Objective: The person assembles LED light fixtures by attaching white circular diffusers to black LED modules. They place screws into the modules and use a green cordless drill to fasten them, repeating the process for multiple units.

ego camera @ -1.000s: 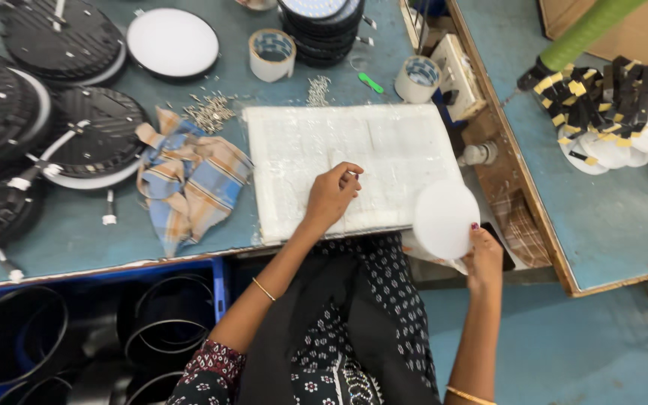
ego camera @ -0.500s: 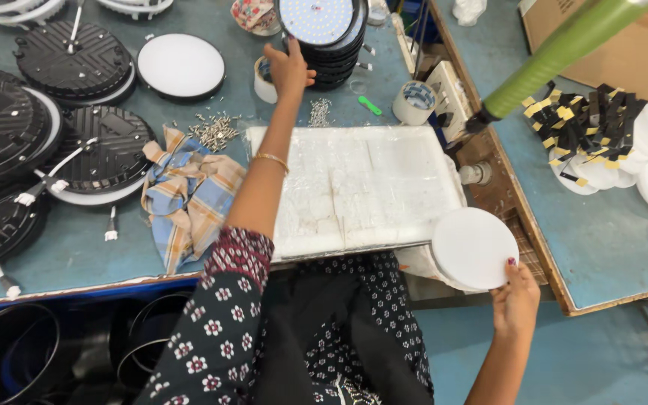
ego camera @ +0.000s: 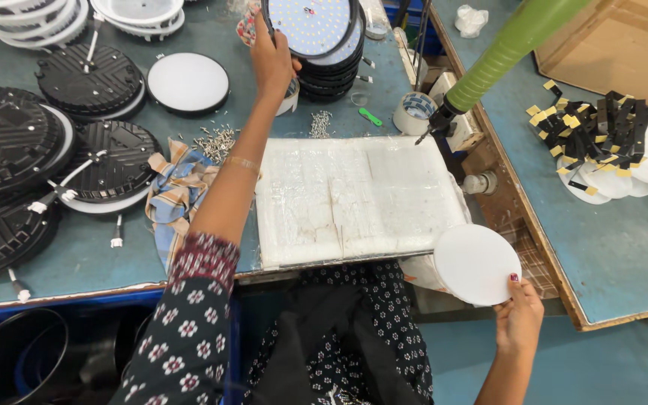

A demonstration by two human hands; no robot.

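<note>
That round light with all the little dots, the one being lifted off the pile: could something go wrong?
Maybe. The left hand grips the round LED panel only by its rim, tilted above the stack of panels, so it might slip or nudge the stack. The right hand pinches the white round cover at its lower edge, out past the table edge, so it could fall to the floor.
</note>
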